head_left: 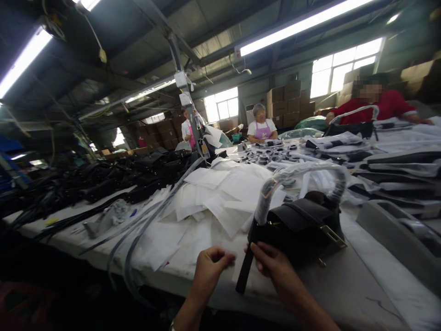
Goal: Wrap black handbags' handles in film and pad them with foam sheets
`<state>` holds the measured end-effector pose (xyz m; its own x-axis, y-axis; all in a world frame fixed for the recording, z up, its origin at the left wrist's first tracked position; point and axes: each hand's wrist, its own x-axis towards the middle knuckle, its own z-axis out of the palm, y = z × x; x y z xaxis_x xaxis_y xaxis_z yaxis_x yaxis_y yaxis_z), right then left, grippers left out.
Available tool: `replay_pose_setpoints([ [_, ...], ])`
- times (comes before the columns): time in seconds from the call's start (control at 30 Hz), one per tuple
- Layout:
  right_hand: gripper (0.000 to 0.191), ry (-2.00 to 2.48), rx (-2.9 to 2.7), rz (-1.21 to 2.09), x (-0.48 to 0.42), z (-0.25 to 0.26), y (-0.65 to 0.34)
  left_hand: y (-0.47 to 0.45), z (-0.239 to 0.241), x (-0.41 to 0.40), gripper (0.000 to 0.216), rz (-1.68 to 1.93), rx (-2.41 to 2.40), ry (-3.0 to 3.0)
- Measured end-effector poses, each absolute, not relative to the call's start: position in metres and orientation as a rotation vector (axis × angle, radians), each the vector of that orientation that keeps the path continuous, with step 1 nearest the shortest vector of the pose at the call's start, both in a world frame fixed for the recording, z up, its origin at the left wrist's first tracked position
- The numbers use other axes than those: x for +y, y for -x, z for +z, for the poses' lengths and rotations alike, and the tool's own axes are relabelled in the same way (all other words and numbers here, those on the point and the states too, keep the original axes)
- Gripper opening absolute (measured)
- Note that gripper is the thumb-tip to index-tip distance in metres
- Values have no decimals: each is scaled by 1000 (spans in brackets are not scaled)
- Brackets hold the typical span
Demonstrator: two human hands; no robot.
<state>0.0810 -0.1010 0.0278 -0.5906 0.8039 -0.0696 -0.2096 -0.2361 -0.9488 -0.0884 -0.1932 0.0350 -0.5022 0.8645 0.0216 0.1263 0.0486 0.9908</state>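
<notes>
A black handbag with a gold clasp stands on the white table, its curved handle wrapped in clear plastic. A black strap hangs from the bag's left side toward the table's near edge. My right hand is closed around that strap near the bag's base. My left hand is just left of the strap, fingers curled in a pinch; whether anything is between them I cannot make out.
Loose white paper sheets lie behind my hands. Black bags and straps are piled at left, wrapped bags at right. Clear hoses cross the table. Three people stand or sit at the far end.
</notes>
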Motion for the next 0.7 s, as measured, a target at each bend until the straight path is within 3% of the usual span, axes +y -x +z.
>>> replay_pose_setpoints([
  [0.33,44,732,-806,1916,-113,39,-65,87,25,-222,14,1409,1776,-991],
  [0.7,40,838,-927,1683,-118,25,-55,86,28,-233,16,1378,1779,-967],
])
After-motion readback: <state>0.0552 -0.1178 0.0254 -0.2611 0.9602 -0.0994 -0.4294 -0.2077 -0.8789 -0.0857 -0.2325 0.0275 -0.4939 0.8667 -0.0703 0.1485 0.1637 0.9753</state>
